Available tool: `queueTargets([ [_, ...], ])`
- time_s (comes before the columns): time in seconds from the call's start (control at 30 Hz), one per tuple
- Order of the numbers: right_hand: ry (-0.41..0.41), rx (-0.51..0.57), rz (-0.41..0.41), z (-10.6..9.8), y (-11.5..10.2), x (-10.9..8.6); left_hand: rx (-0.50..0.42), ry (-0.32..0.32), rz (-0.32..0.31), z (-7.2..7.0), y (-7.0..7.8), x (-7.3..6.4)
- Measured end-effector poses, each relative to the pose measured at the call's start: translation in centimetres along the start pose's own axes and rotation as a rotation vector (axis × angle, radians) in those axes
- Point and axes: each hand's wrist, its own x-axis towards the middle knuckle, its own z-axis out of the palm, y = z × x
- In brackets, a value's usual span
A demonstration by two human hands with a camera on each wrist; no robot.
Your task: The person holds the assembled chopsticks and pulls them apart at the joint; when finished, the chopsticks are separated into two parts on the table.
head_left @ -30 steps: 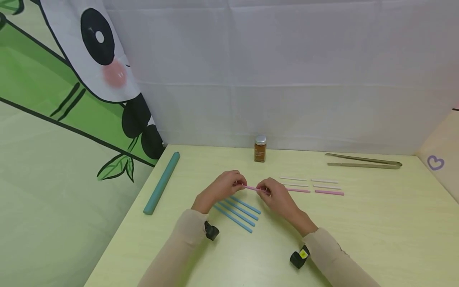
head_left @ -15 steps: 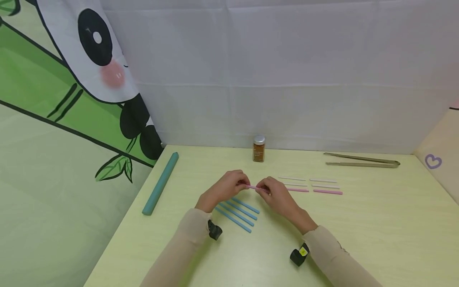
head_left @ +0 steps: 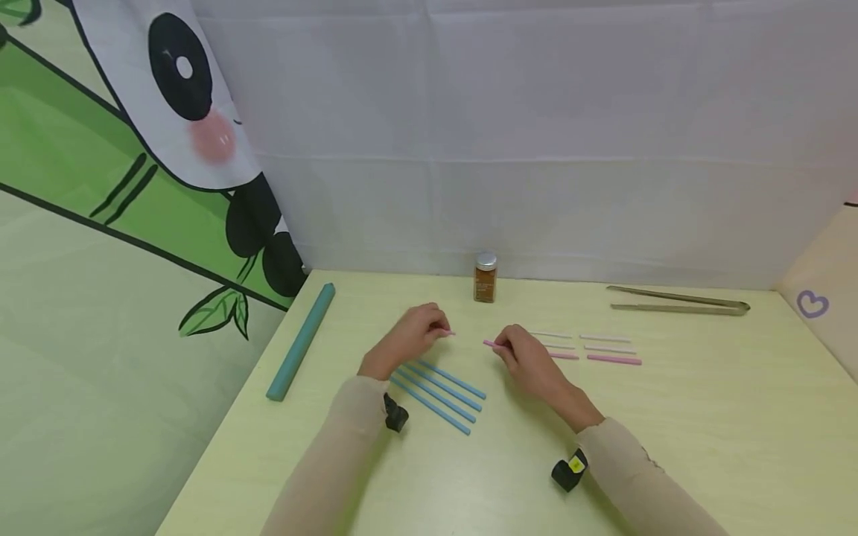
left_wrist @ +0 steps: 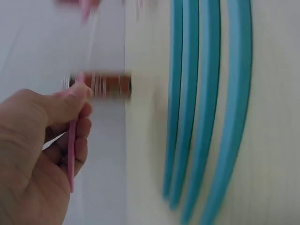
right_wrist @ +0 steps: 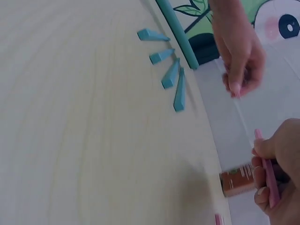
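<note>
My left hand pinches a short, thin pink stick between thumb and fingers, above the far ends of several blue sticks lying side by side. To its right, my right hand holds another short pink stick, whose tip points toward the left hand. A gap separates the two held pieces. Beside the right hand, two pink sticks lie end to end on the table, the nearer one partly hidden behind that hand. Several thin white sticks lie just beyond them in matching pairs.
A small spice jar with a silver lid stands at the back of the table. Metal tongs lie at the back right. Along the left edge lies a long teal roll. A white cloth hangs behind the table.
Earlier a single pink stick spanned both hands. Now the hands have moved apart, left hand up and leftward, right hand slightly rightward, each with its own pink piece.
</note>
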Motion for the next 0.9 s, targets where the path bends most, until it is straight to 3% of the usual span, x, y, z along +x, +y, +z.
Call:
queueTargets([
  [0.07, 0.015, -0.009, 0.029, -0.8, 1.1, -0.6, -0.009, 0.042, -0.065, -1.1, -1.6, -0.8],
  [0.17, 0.049, -0.008, 0.030, -2.0, 2.6, -1.3, -0.039, 0.089, -0.111, -1.9, -3.3, -1.7],
  [0.33, 0.099, -0.004, -0.005, -3.0, 3.4, -1.8, -0.068, 0.075, -0.136, -0.9, -3.1, -1.2],
  [0.6, 0.154, -0.011, -0.063, -4.5, 5.4, -3.7, -0.061, 0.016, -0.105, 2.3, -0.1, 0.4],
  [0.9, 0.162, -0.095, -0.089, -7.2, 7.7, -7.1, -0.082, -0.085, -0.067, 6.0, 5.1, 1.9],
])
